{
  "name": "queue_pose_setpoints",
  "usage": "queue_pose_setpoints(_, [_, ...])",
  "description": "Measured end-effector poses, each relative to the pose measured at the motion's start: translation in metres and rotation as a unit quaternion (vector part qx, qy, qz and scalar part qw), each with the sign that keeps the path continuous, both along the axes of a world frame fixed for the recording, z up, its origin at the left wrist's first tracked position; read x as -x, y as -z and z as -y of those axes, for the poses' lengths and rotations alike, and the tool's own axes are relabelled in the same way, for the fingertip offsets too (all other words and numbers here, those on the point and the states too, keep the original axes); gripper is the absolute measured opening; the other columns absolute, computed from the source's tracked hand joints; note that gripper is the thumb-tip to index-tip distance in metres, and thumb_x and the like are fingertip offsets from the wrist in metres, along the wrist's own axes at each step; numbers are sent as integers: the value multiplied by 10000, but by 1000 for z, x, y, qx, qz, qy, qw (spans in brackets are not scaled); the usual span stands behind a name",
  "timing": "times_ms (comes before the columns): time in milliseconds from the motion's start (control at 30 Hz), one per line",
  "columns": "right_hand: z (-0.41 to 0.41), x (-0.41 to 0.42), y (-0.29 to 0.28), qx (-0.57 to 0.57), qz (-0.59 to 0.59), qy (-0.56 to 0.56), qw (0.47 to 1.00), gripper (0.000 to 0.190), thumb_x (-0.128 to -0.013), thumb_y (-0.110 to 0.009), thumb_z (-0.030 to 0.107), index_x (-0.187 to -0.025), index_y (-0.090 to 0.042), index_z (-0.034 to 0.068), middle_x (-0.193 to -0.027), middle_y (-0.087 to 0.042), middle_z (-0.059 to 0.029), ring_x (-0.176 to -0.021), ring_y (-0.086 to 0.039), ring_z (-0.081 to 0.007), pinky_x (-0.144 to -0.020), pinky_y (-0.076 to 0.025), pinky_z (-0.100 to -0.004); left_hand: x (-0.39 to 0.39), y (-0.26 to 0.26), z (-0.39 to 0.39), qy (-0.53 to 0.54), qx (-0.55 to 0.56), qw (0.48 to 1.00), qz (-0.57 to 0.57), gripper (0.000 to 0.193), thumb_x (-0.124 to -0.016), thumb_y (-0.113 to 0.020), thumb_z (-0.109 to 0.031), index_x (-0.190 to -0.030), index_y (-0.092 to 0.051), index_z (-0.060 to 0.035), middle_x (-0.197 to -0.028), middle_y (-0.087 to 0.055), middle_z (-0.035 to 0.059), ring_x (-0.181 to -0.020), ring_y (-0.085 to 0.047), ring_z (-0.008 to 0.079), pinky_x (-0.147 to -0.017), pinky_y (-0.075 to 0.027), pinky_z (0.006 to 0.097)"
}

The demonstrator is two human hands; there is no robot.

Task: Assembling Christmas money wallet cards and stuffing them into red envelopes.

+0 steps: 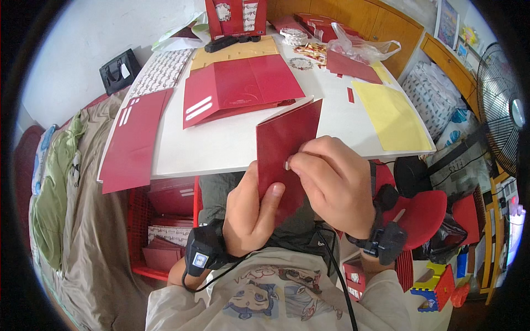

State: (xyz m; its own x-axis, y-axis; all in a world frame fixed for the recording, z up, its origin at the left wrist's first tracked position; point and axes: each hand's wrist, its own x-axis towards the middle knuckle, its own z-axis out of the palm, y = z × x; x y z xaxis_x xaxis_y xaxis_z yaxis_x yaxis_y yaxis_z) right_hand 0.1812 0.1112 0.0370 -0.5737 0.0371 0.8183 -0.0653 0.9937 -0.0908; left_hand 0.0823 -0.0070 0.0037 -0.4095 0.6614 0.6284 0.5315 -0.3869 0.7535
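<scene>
My left hand [250, 211] grips a dark red folded cardboard piece [285, 132] from its lower left, the thumb lying across its front. The piece stands tilted upright over the table's front edge. My right hand [337, 186] is at its right side, fingers bent and drawn together. At those fingertips, against the cardboard, shows a small white piece [287, 165], too small to identify. Behind them, on the white table [219, 153], lies a larger red folder [248, 82], partly unfolded, with white slots in its left flap.
Flat red cardboard sheets [134, 140] overhang the table's left front edge. Yellow paper [393, 116] lies at right, and a clear plastic bag [356, 45] behind it. A red display box [236, 18] stands at the back. Below is a red crate [138, 227]; a fan [501, 107] stands right.
</scene>
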Motion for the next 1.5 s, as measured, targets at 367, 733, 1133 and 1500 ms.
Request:
queue_pose_setpoints(367, [-6, 3, 5, -172, 6, 29, 985, 142, -677, -589, 119, -793, -510, 94, -769, -471, -3, -689, -503, -147, -616, -409, -323, 2, -2, 5, -13, 55, 997, -60, 269, -841, -478, -45, -1096, -425, 23, -823, -571, 210, -729, -572, 381, -624, -452, 361])
queue_pose_setpoints(733, [-18, 2, 13, 90, -5, -110, 990, 225, -691, -568, -7, -868, -450, 65, -822, -502, -63, -709, -520, -199, -658, -428, -332, 5, 2, 1, -62, 44, 997, -21, 312, -858, -466, -65, -1142, -403, 48, -846, -578, 245, -734, -595, 365, -641, -462, 364])
queue_pose_setpoints(1133, [-194, 73, -25, 431, -33, -54, 900, 31, -815, -464, 39, -828, -435, 37, -722, -478, -16, -636, -482, -80, -575, -396, -211, 40, -4, 11, -102, 53, 988, 107, 307, -892, -400, -79, -1165, -374, 58, -1036, -533, 147, -918, -493, 160, -819, -381, 282])
queue_pose_setpoints(1500, [-370, 165, 12, 170, 187, 193, 948, 86, -702, -596, 125, -712, -611, 41, -686, -611, -85, -639, -580, -178, -617, -451, -289, 72, -10, 21, -154, 66, 975, 143, 383, -892, -364, -85, -1257, -313, 16, -1152, -458, 110, -1022, -432, 173, -895, -330, 305])
